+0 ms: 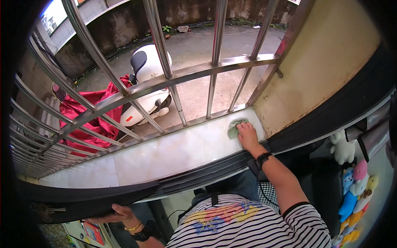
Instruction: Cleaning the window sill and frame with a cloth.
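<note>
My right hand [247,136] presses a pale green cloth [234,128] onto the right end of the white marble-look window sill [161,152]. The fingers lie bent over the cloth's right part, close to the corner by the side wall. My left hand [116,214] is at the lower left, its palm against the underside of the dark window frame [90,204]; part of the fingers lies along the frame's edge. Keys [57,209] are at that frame's left end. Each wrist wears a black band, and the left one also a gold-coloured bracelet.
Stainless steel bars [172,81] stand along the sill's outer edge. Outside are a white scooter [139,110] and a red cover [93,124]. A black sliding track [198,167] borders the inner edge. Plush toys [349,204] lie at the right, and a yellowish wall [325,59] closes the sill's right end.
</note>
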A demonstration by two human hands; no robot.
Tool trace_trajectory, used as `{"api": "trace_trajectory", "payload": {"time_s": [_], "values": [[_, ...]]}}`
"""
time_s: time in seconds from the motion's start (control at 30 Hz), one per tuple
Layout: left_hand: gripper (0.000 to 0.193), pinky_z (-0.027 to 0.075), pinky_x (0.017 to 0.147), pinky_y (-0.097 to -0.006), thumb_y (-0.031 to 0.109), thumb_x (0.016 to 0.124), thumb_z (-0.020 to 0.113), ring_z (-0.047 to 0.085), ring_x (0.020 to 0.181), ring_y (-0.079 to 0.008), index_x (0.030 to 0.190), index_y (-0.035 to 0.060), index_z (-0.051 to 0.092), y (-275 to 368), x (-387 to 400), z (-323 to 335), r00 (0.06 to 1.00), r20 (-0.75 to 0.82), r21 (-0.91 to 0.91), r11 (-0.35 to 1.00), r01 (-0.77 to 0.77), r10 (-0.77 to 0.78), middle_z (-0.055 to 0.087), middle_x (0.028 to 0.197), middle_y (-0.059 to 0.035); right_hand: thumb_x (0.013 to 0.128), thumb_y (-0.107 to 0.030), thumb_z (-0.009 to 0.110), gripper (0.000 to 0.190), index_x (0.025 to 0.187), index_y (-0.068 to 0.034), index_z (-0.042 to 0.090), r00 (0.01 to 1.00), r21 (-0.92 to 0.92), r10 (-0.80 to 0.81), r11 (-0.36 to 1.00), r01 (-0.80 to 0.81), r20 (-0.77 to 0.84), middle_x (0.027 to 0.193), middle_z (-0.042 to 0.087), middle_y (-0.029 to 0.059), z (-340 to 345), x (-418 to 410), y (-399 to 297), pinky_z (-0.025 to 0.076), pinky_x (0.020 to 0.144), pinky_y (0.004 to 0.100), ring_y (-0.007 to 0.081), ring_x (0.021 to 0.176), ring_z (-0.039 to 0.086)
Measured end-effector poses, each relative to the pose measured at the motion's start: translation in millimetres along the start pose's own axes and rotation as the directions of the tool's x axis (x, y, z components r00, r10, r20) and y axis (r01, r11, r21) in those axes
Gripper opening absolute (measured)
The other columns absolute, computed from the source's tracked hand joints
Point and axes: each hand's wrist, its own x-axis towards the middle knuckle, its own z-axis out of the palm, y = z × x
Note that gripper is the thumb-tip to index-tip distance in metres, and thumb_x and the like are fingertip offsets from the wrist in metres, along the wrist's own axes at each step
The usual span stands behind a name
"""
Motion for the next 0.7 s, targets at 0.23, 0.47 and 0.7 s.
{"api": "trace_trajectory", "payload": {"time_s": [0.23,0.47,0.7], "values": [[0.078,0.023,0.108,-0.0484,0.033,0.089,0.045,0.020,0.134,-0.0388,0.144,-0.0015,0.001,-5.8,-6.6,1.3,1.000,-0.008,-0.023,1.000,0.012,-0.012,0.004,0.149,-0.0243,0.077,-0.009,0.056,0.039,0.115,-0.003,0.053,0.798,0.305,0.380,0.917,-0.258,-0.468,0.110,0.054,0.0147,18.6,76.0,35.2,0.041,0.088,0.0425,0.0363,0.103,0.047],[0.085,0.029,0.103,-0.0500,0.038,0.087,0.044,0.024,0.131,-0.0405,0.143,-0.0043,-0.003,-11.6,-9.8,-2.7,0.998,0.004,0.076,0.995,0.066,-0.066,0.006,0.146,-0.0285,0.080,-0.012,0.050,0.049,0.129,-0.010,0.043,0.911,-0.261,0.387,0.903,-0.343,0.140,0.132,0.040,0.0050,18.8,83.0,29.2,0.043,0.088,0.0449,0.0280,0.114,0.042],[0.085,0.029,0.103,-0.0502,0.040,0.087,0.044,0.025,0.130,-0.0412,0.143,-0.0034,-0.004,-11.7,-10.2,1.4,0.999,0.004,0.064,0.997,0.041,-0.041,0.007,0.145,-0.0287,0.083,-0.011,0.047,0.048,0.132,-0.011,0.041,0.872,-0.282,0.456,0.873,-0.399,0.179,0.132,0.041,0.0052,21.9,75.4,19.8,0.041,0.091,0.0448,0.0281,0.115,0.042]]}}
